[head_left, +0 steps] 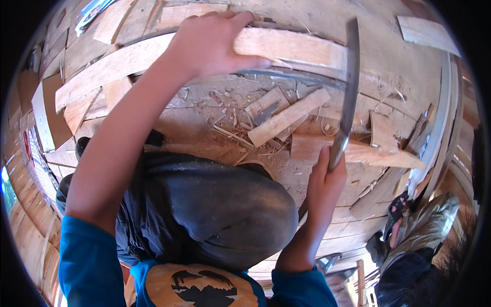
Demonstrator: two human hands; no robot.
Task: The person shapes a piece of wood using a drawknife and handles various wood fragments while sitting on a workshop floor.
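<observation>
A long pale wooden plank (291, 48) lies crosswise in front of me. My left hand (209, 46) grips it near its middle, with the fingers over the far edge and the thumb along the near side. My right hand (327, 179) is closed round the handle of a machete (350, 77), whose long dark blade points away from me. The blade stands at the plank's right end, and I cannot tell whether it touches the wood. Below the plank, wood offcuts (289, 116) lie among chips and shavings.
Another board (381, 152) lies to the right of the offcuts. A person (419, 230) sits or crouches at the lower right. Long boards (442, 117) run along the right side. A cardboard piece (52, 112) stands at the left. My bent knee (235, 210) is close below the work.
</observation>
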